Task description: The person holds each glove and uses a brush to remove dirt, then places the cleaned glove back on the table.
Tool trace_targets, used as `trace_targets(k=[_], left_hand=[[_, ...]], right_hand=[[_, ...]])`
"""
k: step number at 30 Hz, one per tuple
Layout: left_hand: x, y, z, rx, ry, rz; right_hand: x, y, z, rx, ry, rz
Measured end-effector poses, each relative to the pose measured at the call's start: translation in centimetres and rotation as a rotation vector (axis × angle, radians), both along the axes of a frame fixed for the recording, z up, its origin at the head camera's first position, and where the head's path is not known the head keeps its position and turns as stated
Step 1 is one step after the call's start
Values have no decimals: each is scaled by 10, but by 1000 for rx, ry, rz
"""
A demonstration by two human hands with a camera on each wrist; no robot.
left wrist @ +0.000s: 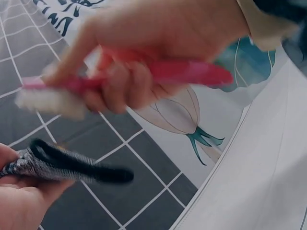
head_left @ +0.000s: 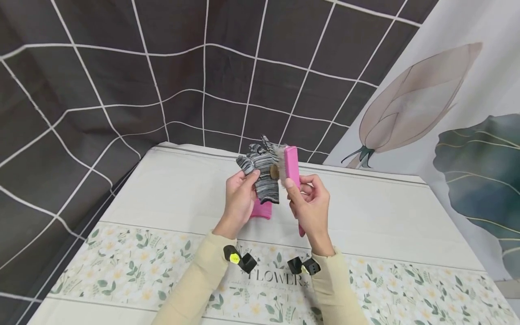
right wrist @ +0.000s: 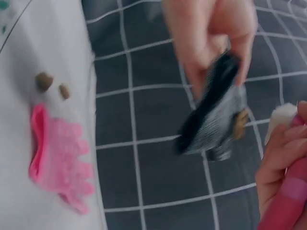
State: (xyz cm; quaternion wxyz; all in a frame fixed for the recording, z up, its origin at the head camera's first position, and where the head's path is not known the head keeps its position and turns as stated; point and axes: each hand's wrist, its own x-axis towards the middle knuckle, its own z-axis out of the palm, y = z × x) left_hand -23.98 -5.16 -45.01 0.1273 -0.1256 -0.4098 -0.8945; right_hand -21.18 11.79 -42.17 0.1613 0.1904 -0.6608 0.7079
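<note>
The left hand [head_left: 240, 197] is gripping a grey-striped knit glove [head_left: 264, 176], the right hand [head_left: 313, 203] a forward-pointing pink brush [head_left: 292, 164], leftward pale bristles [head_left: 281, 163] perhaps touching it.

room at both sides, middle blocked
over the white table [head_left: 174, 189] i could pass outside my left hand [head_left: 239, 198] or right hand [head_left: 313, 203]; between them the striped glove [head_left: 265, 183] and pink brush [head_left: 292, 164] block me, a pink glove [right wrist: 62, 155] and two brown lumps [right wrist: 44, 82] lying below

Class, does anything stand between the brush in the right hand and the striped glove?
Only a brown piece on the striped glove, on the side facing the pink brush. Otherwise the left wrist view shows just a gap between glove and brush.
</note>
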Motion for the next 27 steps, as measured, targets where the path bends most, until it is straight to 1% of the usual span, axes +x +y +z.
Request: trace_targets(k=[1,2,3,4,6,7,9,10,11,12,13,15,16,17,19,21,22,23,26,27], left_hand=[[-4,0,-4,26,17,-5],[-7,1,-7,55,40,-15],[-9,1,-9,76,60,-25],[-10,2,-9,92,80,-34],[-10,5,-8,116,110,-48],[-8,6,-6,103,124,-61],[-1,8,4,73,111,-65],[13,8,24,54,94,-64],[22,8,37,39,69,-62],[31,8,49,15,47,-58],[36,7,56,-11,24,-52],[44,6,65,-33,-25,-37],[44,4,64,-47,-27,-30],[32,4,47,-53,-19,-22],[17,3,23,-62,-6,-10],[9,3,12,-56,3,-6],[4,4,3,-39,8,-11],[11,4,13,-29,-16,-9],[28,4,37,-5,-102,2],[31,4,41,12,-120,-1]], right_hand=[[1,-1,1,3,17,12],[0,-2,-1,23,44,6],[-5,-3,-11,81,79,-31],[-7,-4,-15,126,110,-64],[10,-15,8,237,178,-133],[11,-17,9,284,211,-173],[14,-21,11,359,244,-243],[15,-22,12,392,253,-277],[15,-23,12,412,255,-309],[3,-20,-5,428,250,-346],[-7,-16,-22,431,245,-377],[-14,-15,-32,429,210,-410],[-17,-14,-36,418,196,-415],[-19,-14,-39,403,182,-413],[-21,-13,-42,382,160,-414],[-22,-12,-43,378,139,-422],[-21,-12,-42,374,131,-427],[-21,-12,-41,363,120,-425],[-16,-11,-36,354,104,-427],[-13,-11,-30,349,91,-426]])
